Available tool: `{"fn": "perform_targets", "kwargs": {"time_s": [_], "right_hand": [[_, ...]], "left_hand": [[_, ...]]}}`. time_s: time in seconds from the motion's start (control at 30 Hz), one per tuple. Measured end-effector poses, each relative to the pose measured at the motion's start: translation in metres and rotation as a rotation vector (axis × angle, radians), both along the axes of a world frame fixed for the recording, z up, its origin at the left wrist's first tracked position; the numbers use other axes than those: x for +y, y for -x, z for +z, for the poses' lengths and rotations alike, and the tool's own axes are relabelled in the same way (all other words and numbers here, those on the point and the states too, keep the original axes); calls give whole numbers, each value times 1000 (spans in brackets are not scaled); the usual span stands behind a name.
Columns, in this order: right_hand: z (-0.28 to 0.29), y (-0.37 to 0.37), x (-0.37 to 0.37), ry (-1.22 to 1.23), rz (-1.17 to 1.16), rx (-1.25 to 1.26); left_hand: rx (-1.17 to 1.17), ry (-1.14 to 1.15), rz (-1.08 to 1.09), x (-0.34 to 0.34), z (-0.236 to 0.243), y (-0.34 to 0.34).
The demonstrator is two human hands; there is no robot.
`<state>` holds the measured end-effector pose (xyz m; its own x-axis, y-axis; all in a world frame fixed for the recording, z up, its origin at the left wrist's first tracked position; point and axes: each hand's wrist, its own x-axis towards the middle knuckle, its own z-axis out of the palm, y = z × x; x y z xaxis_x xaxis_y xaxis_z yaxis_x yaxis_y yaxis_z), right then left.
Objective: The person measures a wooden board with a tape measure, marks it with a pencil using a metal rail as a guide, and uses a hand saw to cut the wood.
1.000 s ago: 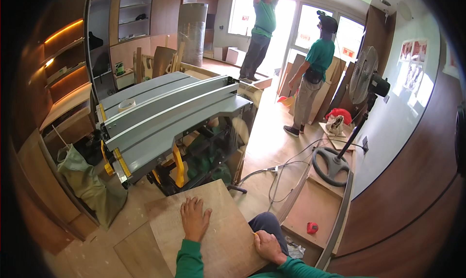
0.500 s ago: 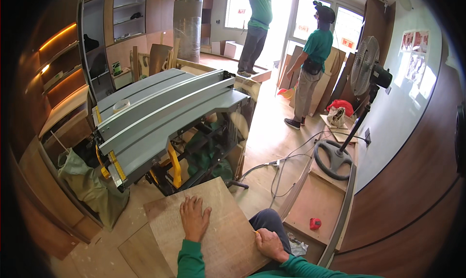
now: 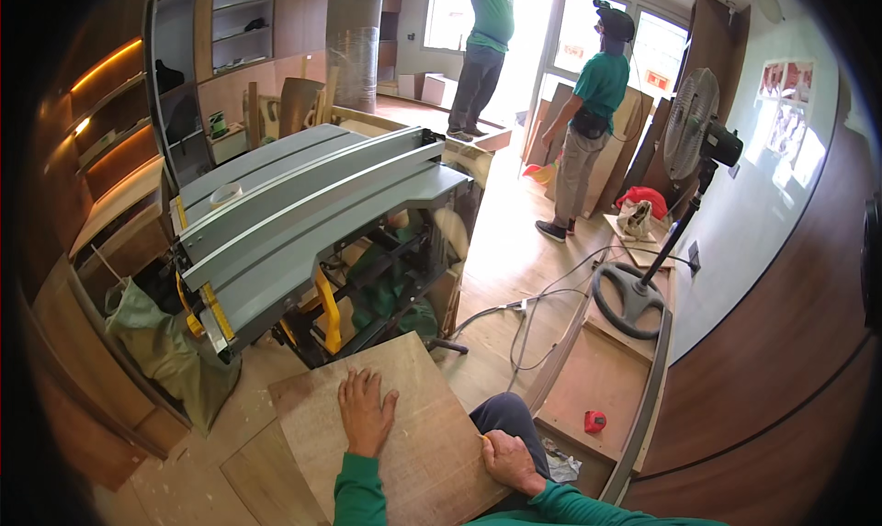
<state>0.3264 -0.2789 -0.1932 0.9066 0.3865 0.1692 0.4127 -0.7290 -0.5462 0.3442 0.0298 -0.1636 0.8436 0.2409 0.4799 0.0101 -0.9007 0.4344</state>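
A flat, light-brown wooden board (image 3: 432, 397) lies slanted in front of me, with my bent right knee under its right side. My left hand (image 3: 366, 416) rests palm down on the board, fingers stretched out, holding nothing. At the board's right edge, my right hand (image 3: 513, 462) is closed, its fingers curled inward. A small yellow-orange tip pokes out by its thumb and looks like the end of a pencil; the rest is hidden in the fist.
Just beyond the board stands a grey table saw (image 3: 322, 218) with yellow parts. A red tape measure (image 3: 595, 421) lies in a shallow wooden frame at right, near a standing fan (image 3: 691, 126). Cables (image 3: 528, 328) cross the floor. Two people (image 3: 593, 113) stand farther back.
The view has shifted very slightly. Both hands and the board keep the same places relative to each other.
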Motion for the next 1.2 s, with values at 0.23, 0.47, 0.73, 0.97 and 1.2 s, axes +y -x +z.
{"fn": "perform_targets", "kwargs": {"time_s": [0.23, 0.47, 0.73, 0.97, 1.2], "right_hand": [[4, -1, 1, 4, 0, 2], [7, -1, 1, 1, 3, 2], [1, 0, 3, -15, 6, -40], [5, -2, 3, -2, -4, -42], [3, -2, 3, -86, -15, -84]], "left_hand": [[17, 3, 5, -1, 2, 0], [39, -4, 14, -1, 2, 0], [37, 1, 15, 1, 0, 2], [50, 2, 9, 0, 2, 0], [65, -20, 31, 0, 3, -1]]}}
